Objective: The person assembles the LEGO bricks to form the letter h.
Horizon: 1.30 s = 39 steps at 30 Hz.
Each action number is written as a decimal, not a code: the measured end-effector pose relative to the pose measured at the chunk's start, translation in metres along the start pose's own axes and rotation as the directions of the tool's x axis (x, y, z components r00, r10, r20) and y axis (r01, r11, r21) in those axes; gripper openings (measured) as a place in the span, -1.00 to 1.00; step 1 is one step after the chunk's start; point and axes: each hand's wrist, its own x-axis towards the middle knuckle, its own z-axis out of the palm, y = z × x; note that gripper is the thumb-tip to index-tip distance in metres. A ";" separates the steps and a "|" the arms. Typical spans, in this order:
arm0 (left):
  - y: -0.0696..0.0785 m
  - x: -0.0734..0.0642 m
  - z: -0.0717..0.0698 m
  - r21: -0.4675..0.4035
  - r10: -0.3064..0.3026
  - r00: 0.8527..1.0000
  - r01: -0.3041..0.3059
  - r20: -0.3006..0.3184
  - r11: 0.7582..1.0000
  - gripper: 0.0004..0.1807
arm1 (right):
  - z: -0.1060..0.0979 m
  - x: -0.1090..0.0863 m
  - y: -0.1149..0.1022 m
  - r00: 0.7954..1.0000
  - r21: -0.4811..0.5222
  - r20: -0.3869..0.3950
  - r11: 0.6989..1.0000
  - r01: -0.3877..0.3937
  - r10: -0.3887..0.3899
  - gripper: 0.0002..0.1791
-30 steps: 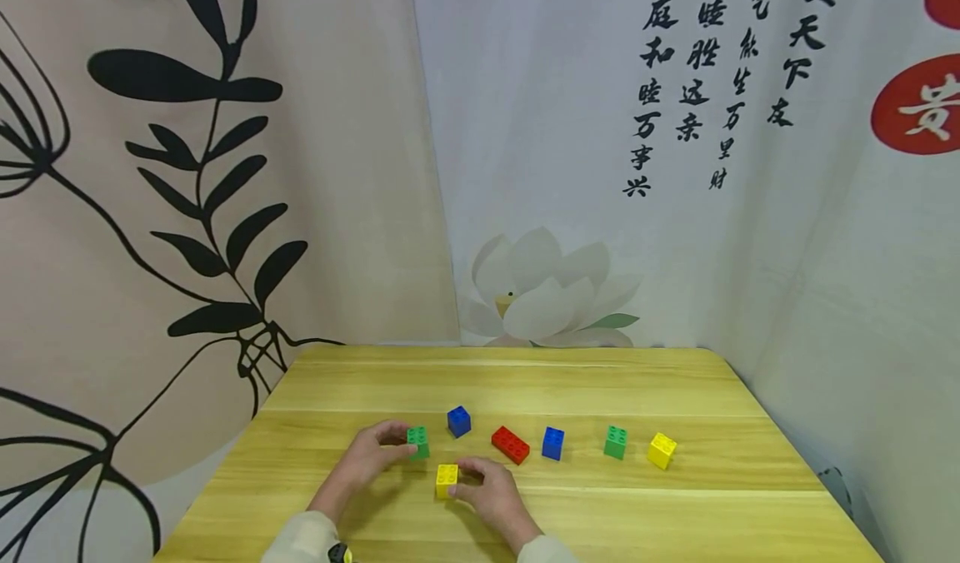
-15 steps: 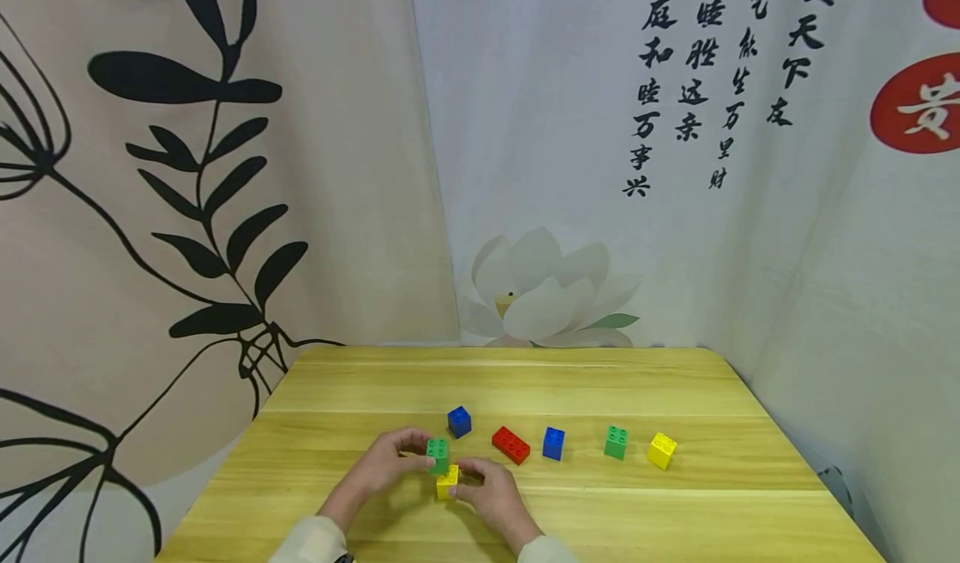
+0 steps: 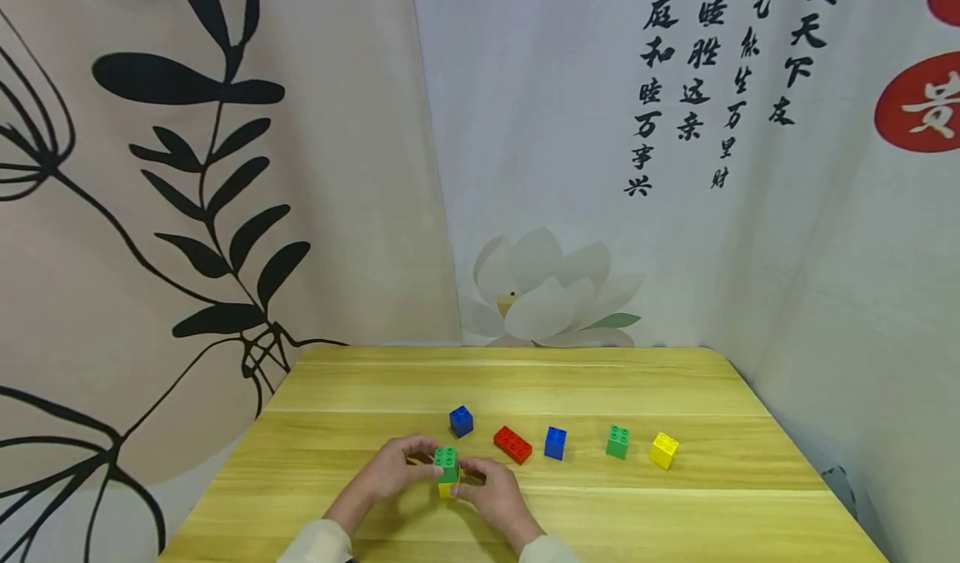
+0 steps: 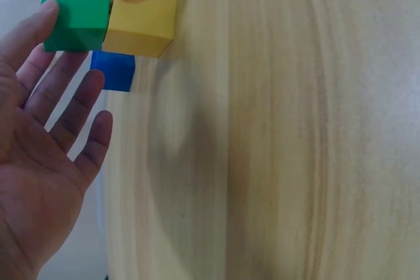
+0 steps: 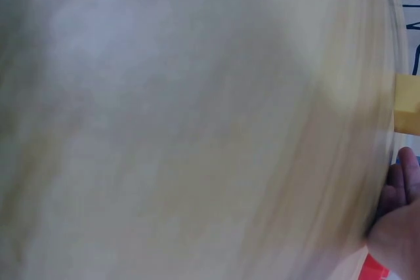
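Observation:
My left hand point(image 3: 402, 466) pinches a green toy brick point(image 4: 80, 18) between thumb and fingers. The brick sits right over a yellow toy brick point(image 4: 141, 23), their faces meeting in the left wrist view. My right hand point(image 3: 493, 494) holds the yellow brick from the right side, a fingertip on it in the left wrist view. From the head view the green brick covers most of the yellow one. At the right edge of the right wrist view, the yellow brick point(image 5: 408, 104) and part of my right hand point(image 5: 399, 221) show.
Beyond my hands lie a blue brick point(image 3: 461, 421), a longer red brick point(image 3: 513, 445) and a second blue brick point(image 3: 555, 443). Farther right are another green brick point(image 3: 617, 441) and another yellow brick point(image 3: 663, 450). All rest on a wooden table point(image 3: 675, 521) with curtains behind.
My left hand has carried the green brick right and toward me, from beside the yellow brick to on top of it. My right hand has stayed at the yellow brick.

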 end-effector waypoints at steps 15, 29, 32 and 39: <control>0.002 0.002 0.005 0.084 -0.002 1.000 0.002 0.006 0.996 -0.63 | -0.002 -0.003 0.000 1.000 0.031 0.002 1.000 -0.003 0.003 -0.54; 0.000 -0.004 0.006 0.081 -0.021 1.000 0.022 -0.019 0.996 -0.54 | 0.002 -0.003 0.001 1.000 0.023 -0.004 0.999 -0.024 0.024 -0.53; 0.000 -0.003 0.006 0.102 -0.011 1.000 0.012 -0.015 0.995 -0.55 | 0.000 -0.004 -0.001 1.000 0.027 0.000 1.000 -0.010 0.010 -0.52; 0.002 -0.001 0.004 0.146 -0.010 1.000 0.010 0.000 0.989 -0.60 | -0.004 -0.006 -0.002 1.000 0.020 0.025 1.000 0.003 -0.003 -0.50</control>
